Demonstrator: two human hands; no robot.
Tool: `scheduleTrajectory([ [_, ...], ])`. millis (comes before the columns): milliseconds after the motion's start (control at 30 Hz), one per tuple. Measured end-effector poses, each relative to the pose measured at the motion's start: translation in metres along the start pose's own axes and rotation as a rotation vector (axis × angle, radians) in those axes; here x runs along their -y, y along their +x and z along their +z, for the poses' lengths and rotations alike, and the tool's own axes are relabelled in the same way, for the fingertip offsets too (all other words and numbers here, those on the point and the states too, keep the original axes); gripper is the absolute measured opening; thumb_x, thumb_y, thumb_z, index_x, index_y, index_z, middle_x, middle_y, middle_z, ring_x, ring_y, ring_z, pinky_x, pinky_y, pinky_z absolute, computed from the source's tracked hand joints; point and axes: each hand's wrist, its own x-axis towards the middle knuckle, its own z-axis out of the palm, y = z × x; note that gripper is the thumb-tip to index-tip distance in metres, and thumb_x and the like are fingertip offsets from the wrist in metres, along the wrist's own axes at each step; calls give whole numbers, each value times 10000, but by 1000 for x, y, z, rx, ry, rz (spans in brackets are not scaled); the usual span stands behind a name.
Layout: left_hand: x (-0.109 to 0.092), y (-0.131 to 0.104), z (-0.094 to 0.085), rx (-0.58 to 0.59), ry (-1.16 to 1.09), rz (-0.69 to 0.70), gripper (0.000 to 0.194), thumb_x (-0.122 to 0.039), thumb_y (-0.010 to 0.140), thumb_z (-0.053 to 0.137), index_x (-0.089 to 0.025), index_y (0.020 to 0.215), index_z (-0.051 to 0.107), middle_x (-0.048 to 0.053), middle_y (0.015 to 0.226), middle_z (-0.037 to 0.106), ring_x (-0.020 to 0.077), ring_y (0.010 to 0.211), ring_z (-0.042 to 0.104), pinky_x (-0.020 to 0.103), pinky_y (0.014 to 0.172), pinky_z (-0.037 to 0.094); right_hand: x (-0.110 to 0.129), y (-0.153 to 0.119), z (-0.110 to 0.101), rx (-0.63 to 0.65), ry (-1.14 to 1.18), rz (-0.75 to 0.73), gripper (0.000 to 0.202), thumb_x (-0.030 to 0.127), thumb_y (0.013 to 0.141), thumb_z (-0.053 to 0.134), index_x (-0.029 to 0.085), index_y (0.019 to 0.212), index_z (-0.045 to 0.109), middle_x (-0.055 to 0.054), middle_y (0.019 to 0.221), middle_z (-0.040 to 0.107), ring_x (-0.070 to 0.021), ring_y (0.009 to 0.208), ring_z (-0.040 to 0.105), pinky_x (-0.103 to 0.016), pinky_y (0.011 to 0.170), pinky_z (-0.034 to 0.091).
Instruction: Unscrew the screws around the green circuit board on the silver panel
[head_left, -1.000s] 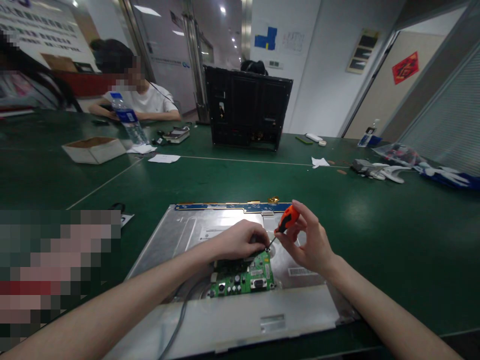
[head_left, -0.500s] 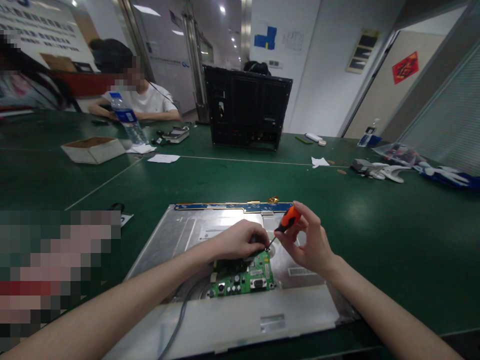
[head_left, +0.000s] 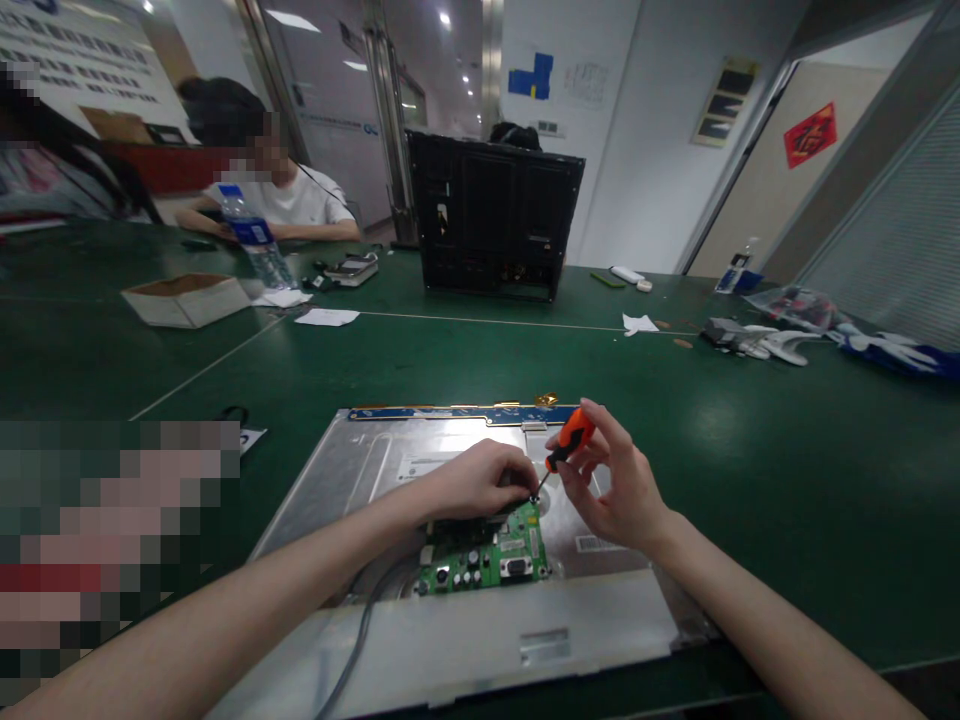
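A silver metal panel (head_left: 352, 470) lies flat in front of me, with a green circuit board (head_left: 487, 560) on it. My right hand (head_left: 619, 485) holds an orange and black screwdriver (head_left: 574, 437) between its fingers, tilted, its tip at the board's upper right corner. My left hand (head_left: 484, 480) is closed over the board's upper edge, its fingertips beside the screwdriver tip; what they pinch is hidden. A blue board strip (head_left: 427, 412) runs along the panel's far edge. A grey cable (head_left: 360, 640) crosses the panel's near left part.
On the green table (head_left: 750, 450), a black monitor housing (head_left: 495, 215) stands upright at the back. At the left are an open box (head_left: 187, 302) and a water bottle (head_left: 255, 240); gloves (head_left: 765, 343) lie at the right. People sit across the table.
The screwdriver's handle has tipped slightly left and more upright, and my right hand's fingers have shifted around it. My left hand stays in place.
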Motion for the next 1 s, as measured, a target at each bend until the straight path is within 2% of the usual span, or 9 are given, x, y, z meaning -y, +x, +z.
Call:
scheduleTrajectory([
  [200, -1, 0, -1, 15, -13, 14, 175, -56, 777, 599, -145, 879, 711, 23, 798, 705, 150, 734, 626, 235, 693, 453, -4, -3, 2, -22, -20, -24, 743, 118, 862, 532, 266, 1476, 142, -11, 844, 636, -83, 476, 559, -186, 404, 462],
  [467, -3, 0, -2, 3, 5, 20, 148, -73, 778, 608, -157, 851, 707, -3, 728, 669, 135, 682, 596, 214, 644, 437, -5, -5, 4, -32, -61, 10, 704, 199, 885, 558, 250, 1466, 163, 64, 659, 524, -85, 437, 512, -184, 390, 427],
  [800, -4, 0, -2, 11, 2, 12, 161, -48, 776, 600, -155, 834, 704, -10, 721, 669, 137, 695, 601, 210, 656, 434, -4, -4, 2, 12, 3, 34, 710, 151, 873, 526, 264, 1466, 152, -25, 875, 645, -98, 543, 604, -193, 437, 485],
  [1000, -3, 0, -2, 12, -24, 11, 166, -47, 769, 600, -155, 833, 710, -3, 737, 684, 145, 702, 605, 227, 675, 440, -1, -3, 1, 21, 12, 28, 733, 114, 851, 506, 258, 1471, 143, -22, 868, 652, -106, 548, 608, -200, 433, 492],
])
